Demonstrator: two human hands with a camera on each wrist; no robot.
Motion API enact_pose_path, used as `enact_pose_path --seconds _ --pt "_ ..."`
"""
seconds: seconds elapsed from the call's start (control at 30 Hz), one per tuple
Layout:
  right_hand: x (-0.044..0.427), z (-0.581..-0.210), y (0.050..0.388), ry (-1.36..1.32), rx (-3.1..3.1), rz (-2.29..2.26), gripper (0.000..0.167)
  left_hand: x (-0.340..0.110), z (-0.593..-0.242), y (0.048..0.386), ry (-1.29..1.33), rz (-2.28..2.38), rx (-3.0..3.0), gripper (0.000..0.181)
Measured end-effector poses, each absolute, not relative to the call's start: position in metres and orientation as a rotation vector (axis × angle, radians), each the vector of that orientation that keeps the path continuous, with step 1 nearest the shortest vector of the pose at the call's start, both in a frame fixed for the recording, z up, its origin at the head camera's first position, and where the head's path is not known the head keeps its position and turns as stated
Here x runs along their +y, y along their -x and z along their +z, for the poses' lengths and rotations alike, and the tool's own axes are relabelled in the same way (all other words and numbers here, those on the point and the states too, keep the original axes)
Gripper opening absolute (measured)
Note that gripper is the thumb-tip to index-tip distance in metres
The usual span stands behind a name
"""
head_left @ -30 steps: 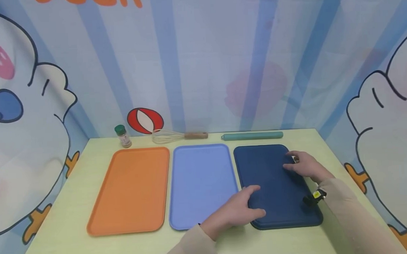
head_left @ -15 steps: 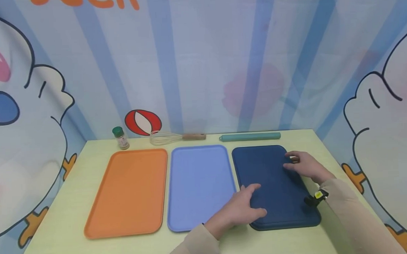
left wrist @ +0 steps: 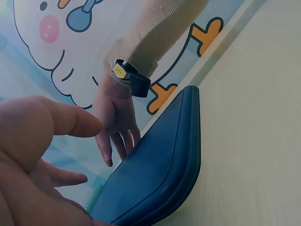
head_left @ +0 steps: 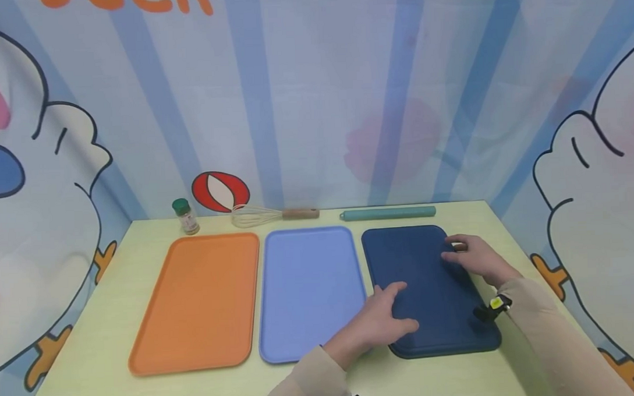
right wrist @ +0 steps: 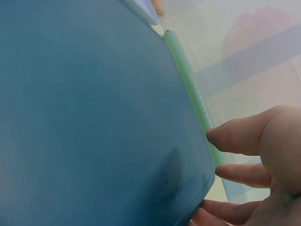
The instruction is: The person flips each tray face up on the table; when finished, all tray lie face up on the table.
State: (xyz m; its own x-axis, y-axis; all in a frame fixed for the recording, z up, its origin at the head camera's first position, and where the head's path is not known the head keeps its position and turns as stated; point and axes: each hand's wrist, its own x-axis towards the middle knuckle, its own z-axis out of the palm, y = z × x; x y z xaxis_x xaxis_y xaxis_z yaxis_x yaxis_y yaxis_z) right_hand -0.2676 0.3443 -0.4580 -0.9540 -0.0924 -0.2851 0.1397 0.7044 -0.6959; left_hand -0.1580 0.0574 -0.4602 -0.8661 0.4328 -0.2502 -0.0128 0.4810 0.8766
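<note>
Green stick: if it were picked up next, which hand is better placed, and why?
Probably the right hand: it is by the far right corner of the dark blue tray, nearer the green stick, while the left hand is by the tray's left edge, farther away.

Your head view is bright, with even, soft light. A faint shadow lies below your left hand, a darker one on the navy tray beside your right hand; another shades the table toward its near right corner. Your left wrist view is dimmer; your right one washes out over the backdrop.
</note>
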Motion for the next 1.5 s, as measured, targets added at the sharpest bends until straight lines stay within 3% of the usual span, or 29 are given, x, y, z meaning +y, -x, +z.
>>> enact_pose_path --seconds 1.03,1.5 --pt "0.361 -0.457 0.274 -0.230 2.359 -1.343 0.072 0.057 -0.453 0.157 -0.308 1.385 2.248 0.079" --pt "0.369 -0.443 0.274 -0.072 2.362 -1.326 0.072 0.051 -0.458 0.157 -0.336 1.387 2.258 0.079"
